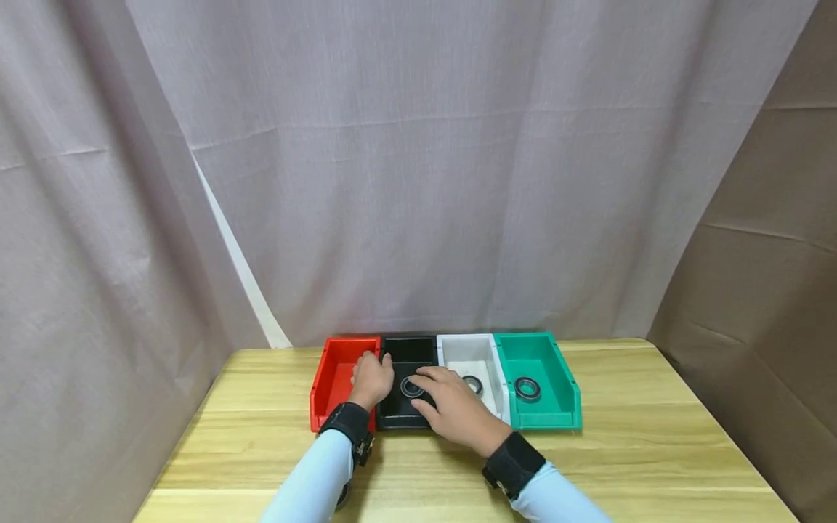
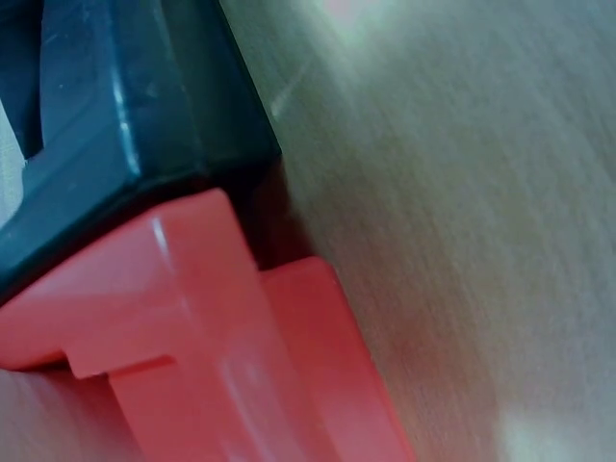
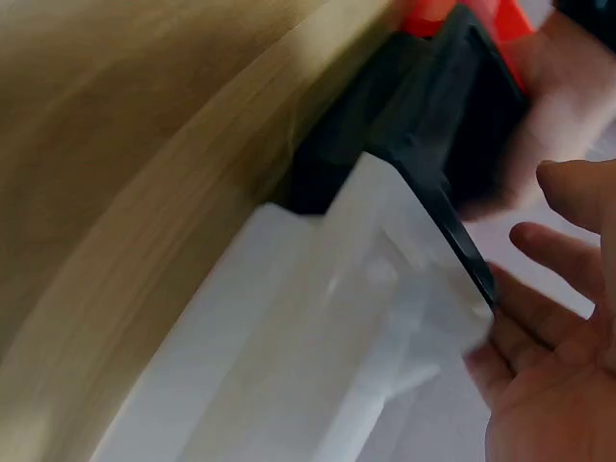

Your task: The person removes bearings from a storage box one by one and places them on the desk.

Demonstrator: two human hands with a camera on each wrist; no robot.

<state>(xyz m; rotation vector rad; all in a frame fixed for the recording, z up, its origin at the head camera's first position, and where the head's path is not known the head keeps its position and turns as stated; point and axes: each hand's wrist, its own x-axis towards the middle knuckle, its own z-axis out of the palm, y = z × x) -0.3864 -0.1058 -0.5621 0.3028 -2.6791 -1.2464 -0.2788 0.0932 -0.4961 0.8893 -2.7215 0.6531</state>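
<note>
- On the wooden tabletop (image 1: 654, 436), at nine o'clock in the row of bins, I can see a red bin (image 1: 336, 374).
- Down at seven o'clock from the row's middle, a dark rounded piece (image 1: 343, 497) lies mostly hidden by the person's left sleeve (image 1: 314, 479).
- The left hand (image 1: 372, 379) is at the wall between red and black bins, thumb toward the black side; its fingertips are out of my sight, so I can't tell how far they're bent or whether they hold anything.
- Next, toward three o'clock and touching the red, comes a black bin (image 1: 408, 350), with a ball bearing (image 1: 403, 387) flat on its floor.
- The right hand (image 1: 454, 409) reaches in from five o'clock, fingers spread, loosely bent, gripping nothing; thumb and forefinger are over or just beside that bearing, contact unclear.
- Against the black sits a white bin (image 1: 461, 351), its bearing (image 1: 480, 385) partly behind the right hand.
- Furthest toward three o'clock, a green bin (image 1: 532, 349) has another bearing (image 1: 519, 391) near its left wall.
</note>
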